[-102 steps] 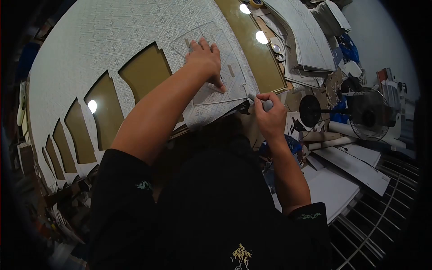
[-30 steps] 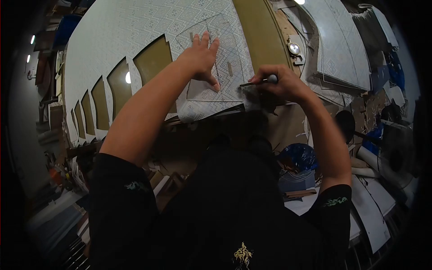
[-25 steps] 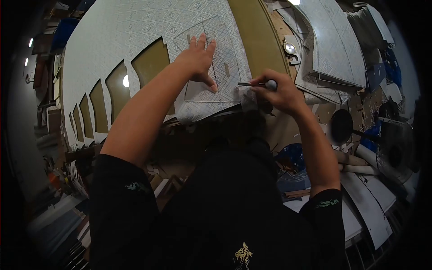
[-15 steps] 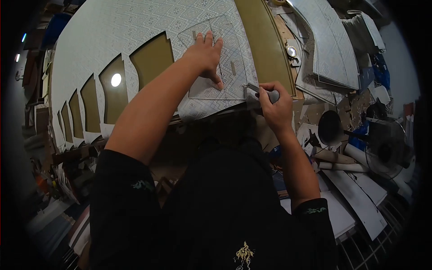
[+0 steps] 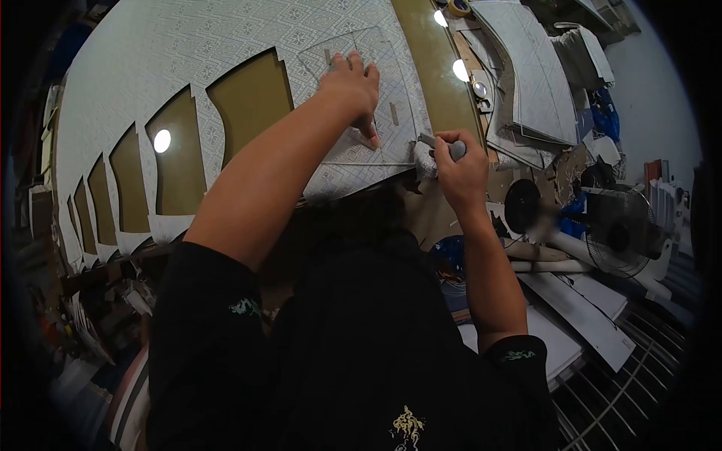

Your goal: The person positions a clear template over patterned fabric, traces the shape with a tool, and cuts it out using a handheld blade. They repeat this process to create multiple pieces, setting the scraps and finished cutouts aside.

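Patterned light sheet material (image 5: 248, 37) covers the bench, with several curved openings cut along its near edge. A clear template (image 5: 391, 75) lies on it. My left hand (image 5: 353, 92) presses on the template with its fingers spread. At the template's right edge, my right hand (image 5: 460, 167) is closed around a grey-handled cutter (image 5: 456, 150), whose tip is at the sheet near the corner. A loose flap of the sheet (image 5: 426, 161) hangs below the tip.
An olive-green surface (image 5: 440, 98) shows beside the sheet. Stacked curved patterned pieces (image 5: 538, 83) lie to the right, near a roll of tape (image 5: 458, 7) and a round shiny object (image 5: 479, 89). A fan (image 5: 620, 233) and white boards (image 5: 579, 312) are lower right.
The view has shifted, moving the cut openings leftward in the frame. Both hands keep nearly the same pose, and the loose flap by my right hand looks more folded.
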The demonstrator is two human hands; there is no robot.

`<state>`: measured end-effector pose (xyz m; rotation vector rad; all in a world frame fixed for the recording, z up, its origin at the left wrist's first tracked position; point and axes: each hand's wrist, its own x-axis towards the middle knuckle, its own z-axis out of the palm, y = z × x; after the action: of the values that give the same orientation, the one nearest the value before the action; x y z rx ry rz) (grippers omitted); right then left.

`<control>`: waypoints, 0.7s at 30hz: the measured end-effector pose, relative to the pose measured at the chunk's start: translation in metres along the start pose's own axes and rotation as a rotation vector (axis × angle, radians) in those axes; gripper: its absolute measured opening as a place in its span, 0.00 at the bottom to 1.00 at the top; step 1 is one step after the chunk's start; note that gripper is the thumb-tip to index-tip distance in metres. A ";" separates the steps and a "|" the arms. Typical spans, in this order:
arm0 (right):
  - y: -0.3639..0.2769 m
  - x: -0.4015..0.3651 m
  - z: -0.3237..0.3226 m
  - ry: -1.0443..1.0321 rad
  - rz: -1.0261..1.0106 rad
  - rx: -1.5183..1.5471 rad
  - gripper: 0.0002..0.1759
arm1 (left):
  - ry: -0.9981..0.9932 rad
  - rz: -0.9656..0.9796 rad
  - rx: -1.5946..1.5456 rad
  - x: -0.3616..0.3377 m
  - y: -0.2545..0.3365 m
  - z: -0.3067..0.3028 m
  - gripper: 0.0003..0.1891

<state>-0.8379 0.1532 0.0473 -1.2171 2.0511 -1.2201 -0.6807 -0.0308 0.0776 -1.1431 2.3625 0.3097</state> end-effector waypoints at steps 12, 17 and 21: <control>0.025 -0.005 0.030 0.125 -0.052 0.130 0.10 | 0.028 0.049 0.034 -0.006 -0.003 -0.006 0.82; -0.002 0.049 0.030 0.057 0.006 0.071 0.11 | 0.020 0.044 0.023 -0.003 0.000 -0.003 0.82; -0.016 0.053 0.020 -0.039 0.008 -0.087 0.11 | 0.022 0.079 0.060 -0.001 -0.001 -0.007 0.81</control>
<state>-0.8426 0.0943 0.0533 -1.2612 2.0983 -1.1052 -0.6821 -0.0337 0.0841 -1.0330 2.4233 0.2527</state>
